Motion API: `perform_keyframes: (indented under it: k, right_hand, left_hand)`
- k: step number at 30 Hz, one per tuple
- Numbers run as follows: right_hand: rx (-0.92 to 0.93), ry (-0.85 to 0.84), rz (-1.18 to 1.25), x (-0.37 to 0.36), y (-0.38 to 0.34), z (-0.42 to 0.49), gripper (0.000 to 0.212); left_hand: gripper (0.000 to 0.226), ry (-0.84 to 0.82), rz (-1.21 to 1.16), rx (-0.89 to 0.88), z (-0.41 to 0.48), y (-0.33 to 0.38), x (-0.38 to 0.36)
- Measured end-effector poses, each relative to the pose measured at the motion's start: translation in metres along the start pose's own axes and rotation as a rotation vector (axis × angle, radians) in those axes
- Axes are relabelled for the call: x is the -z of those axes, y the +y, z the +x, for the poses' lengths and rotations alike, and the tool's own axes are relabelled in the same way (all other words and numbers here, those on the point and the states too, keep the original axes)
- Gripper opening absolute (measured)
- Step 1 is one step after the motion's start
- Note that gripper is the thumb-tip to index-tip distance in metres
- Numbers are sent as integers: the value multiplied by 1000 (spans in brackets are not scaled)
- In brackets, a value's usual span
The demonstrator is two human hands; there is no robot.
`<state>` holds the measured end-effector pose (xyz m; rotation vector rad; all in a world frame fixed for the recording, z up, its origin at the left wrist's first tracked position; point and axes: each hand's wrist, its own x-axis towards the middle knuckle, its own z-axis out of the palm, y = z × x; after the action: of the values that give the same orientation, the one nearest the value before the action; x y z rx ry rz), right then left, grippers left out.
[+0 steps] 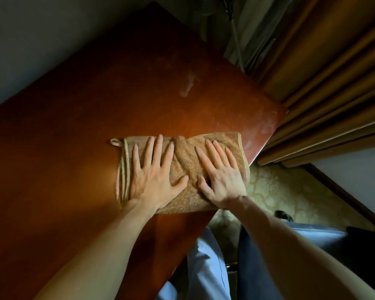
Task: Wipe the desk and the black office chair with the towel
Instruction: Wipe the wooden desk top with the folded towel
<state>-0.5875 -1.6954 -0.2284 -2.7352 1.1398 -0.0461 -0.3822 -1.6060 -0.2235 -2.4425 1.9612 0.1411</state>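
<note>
The towel (183, 161), tan and folded into a wide oblong, lies flat on the desk (117, 94), close to the desk's near edge and just short of its rounded right corner; a small hanging loop (116, 142) sticks out from the towel's far left corner, and its left end shows several stacked folded edges. The left hand (154, 180) lies palm down on the towel's left half, fingers straight and spread, thumb angled toward the middle; the right hand (222, 180) lies palm down on the towel's right half in the same flat, spread way; neither hand curls round the cloth, and the two thumbs nearly meet over a ridge of wrinkles bunched at the towel's centre. Both bare forearms reach to the towel from the lower edge of the view.

Beyond the towel the reddish-brown desk top carries a pale smear (188, 85); fainter cloudy marks spread to the right of that, toward the desk's edge. Farther from the towel on the left, a plain wall (30, 40) runs along the desk's far side. To the towel's right hang heavy ochre curtains (333, 94); below them, beside the towel's right end, lies a pale patterned carpet (279, 187). Nearer than the towel, under the desk's edge, light blue trousers (206, 267) show; right of them sits a dark glossy seat, apparently the black office chair (325, 237), well apart from the towel.
</note>
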Motion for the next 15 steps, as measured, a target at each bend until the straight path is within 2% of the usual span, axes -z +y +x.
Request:
perform_keyframes:
  k: [5, 9, 15]
  right_hand:
    - [88, -9, -44, 7, 34, 50, 76]
    - [292, -61, -82, 11, 51, 88, 78]
    - [448, -54, -100, 10, 32, 152, 76]
  left_hand:
    - [97, 13, 15, 84, 43, 10, 2]
    - [93, 28, 19, 136, 50, 12, 0]
    - [86, 86, 1, 326, 69, -5, 3]
